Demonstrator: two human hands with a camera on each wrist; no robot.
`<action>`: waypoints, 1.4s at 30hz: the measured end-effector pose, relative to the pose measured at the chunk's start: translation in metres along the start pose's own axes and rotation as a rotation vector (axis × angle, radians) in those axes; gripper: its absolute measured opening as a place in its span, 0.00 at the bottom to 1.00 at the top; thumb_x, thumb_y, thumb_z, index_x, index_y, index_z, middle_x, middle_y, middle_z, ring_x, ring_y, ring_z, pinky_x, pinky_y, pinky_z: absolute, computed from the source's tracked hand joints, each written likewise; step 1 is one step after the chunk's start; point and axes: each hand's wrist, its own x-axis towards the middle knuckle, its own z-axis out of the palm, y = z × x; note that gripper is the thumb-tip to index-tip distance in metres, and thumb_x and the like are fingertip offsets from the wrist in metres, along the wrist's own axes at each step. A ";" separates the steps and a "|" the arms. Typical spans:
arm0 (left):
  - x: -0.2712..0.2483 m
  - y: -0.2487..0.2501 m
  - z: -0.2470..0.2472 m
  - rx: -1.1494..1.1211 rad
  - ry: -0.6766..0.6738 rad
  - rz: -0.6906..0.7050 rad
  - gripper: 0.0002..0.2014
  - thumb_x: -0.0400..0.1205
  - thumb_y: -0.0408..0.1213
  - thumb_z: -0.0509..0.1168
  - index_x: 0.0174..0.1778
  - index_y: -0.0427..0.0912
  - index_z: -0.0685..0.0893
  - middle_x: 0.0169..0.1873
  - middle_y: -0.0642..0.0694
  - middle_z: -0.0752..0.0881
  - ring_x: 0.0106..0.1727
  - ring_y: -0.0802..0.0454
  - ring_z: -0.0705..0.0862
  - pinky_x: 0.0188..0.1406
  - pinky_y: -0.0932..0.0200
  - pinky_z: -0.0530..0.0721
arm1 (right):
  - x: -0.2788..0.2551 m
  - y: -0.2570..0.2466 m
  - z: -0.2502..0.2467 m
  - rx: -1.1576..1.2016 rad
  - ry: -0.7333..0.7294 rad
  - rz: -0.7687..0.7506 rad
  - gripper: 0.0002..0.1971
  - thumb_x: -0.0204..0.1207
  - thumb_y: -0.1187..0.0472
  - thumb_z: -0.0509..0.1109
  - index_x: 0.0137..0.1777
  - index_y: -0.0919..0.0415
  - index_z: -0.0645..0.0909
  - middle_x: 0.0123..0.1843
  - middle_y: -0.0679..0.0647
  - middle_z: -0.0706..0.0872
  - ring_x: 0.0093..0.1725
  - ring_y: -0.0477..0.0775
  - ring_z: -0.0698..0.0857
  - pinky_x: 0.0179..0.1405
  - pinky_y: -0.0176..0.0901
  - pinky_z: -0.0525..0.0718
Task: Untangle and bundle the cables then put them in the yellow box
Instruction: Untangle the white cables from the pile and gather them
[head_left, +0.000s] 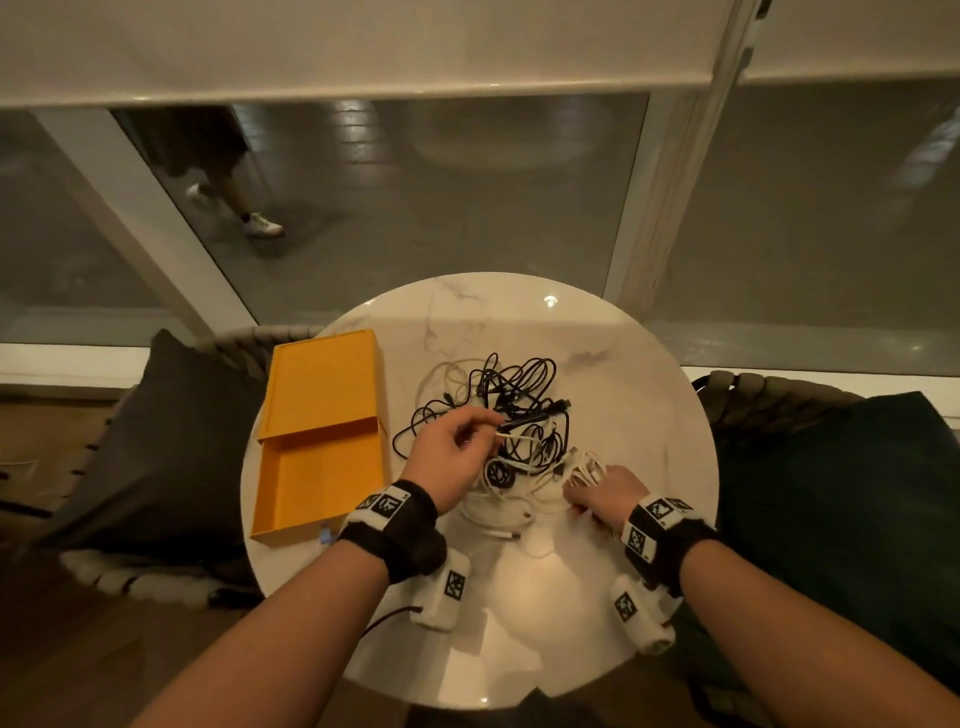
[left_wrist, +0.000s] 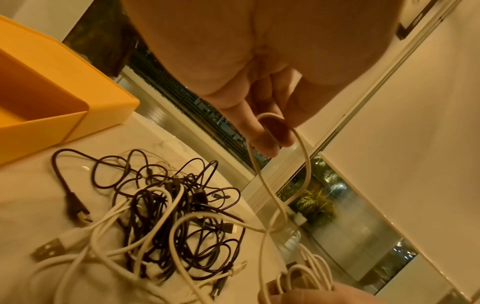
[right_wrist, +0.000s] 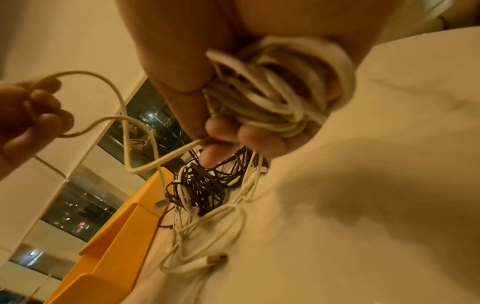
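A tangle of black and white cables (head_left: 509, 415) lies in the middle of the round marble table (head_left: 623, 364). My left hand (head_left: 457, 452) hovers over the pile and pinches a loop of a white cable (left_wrist: 275, 127) between thumb and fingers. That cable runs down to my right hand (head_left: 602, 493), which grips a coiled white cable bundle (right_wrist: 280, 92) against the tabletop. The open yellow box (head_left: 317, 467) sits at the table's left edge, with nothing in it, its lid (head_left: 327, 379) lying behind it.
A white USB plug (head_left: 511, 534) lies near the table's front. Dark cushioned chairs (head_left: 156, 441) stand left and right of the table. Glass windows and a lowered blind are behind.
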 end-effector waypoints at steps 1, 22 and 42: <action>0.000 0.002 0.000 0.003 -0.007 0.007 0.14 0.84 0.30 0.66 0.47 0.57 0.88 0.44 0.52 0.90 0.48 0.55 0.90 0.54 0.60 0.88 | 0.001 -0.001 -0.001 -0.055 0.009 -0.018 0.06 0.77 0.57 0.75 0.43 0.59 0.84 0.29 0.50 0.87 0.27 0.51 0.79 0.25 0.38 0.77; 0.007 -0.001 -0.020 -0.080 -0.110 0.075 0.12 0.86 0.26 0.62 0.50 0.48 0.84 0.41 0.42 0.89 0.44 0.49 0.90 0.50 0.57 0.89 | -0.021 -0.039 0.046 0.505 0.020 0.050 0.14 0.78 0.56 0.77 0.51 0.69 0.86 0.40 0.59 0.93 0.18 0.49 0.76 0.18 0.37 0.75; 0.028 -0.023 -0.034 0.227 -0.123 -0.024 0.14 0.86 0.34 0.56 0.49 0.52 0.86 0.34 0.50 0.85 0.20 0.63 0.70 0.22 0.64 0.73 | -0.022 -0.061 0.013 1.370 0.184 -0.007 0.04 0.80 0.60 0.73 0.47 0.58 0.81 0.33 0.50 0.84 0.21 0.44 0.75 0.16 0.36 0.75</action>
